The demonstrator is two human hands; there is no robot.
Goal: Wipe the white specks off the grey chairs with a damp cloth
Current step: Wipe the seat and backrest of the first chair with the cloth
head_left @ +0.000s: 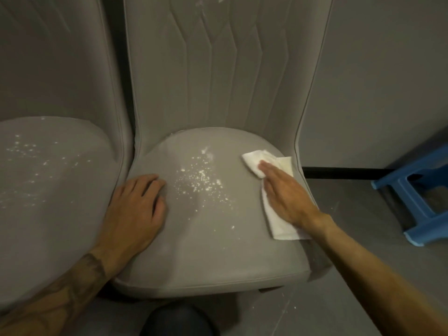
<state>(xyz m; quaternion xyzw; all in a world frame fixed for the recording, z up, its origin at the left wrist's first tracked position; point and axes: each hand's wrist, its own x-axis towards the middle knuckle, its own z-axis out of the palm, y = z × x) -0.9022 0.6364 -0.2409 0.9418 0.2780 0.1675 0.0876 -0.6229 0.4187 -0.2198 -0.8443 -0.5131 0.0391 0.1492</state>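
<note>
While resting relaxed, empty left hand at grey chair seat left edge, presses white cloth to right edge with flat right hand; white specks mid-seat.

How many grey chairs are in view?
2. The middle chair shows seat and backrest; the left chair stands beside it, cut off by the frame edge. More may be out of view.

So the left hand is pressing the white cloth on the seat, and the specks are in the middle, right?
No, the head view shows the right hand pressing the white cloth on the seat. The left hand holds nothing. The specks are in the middle.
</note>
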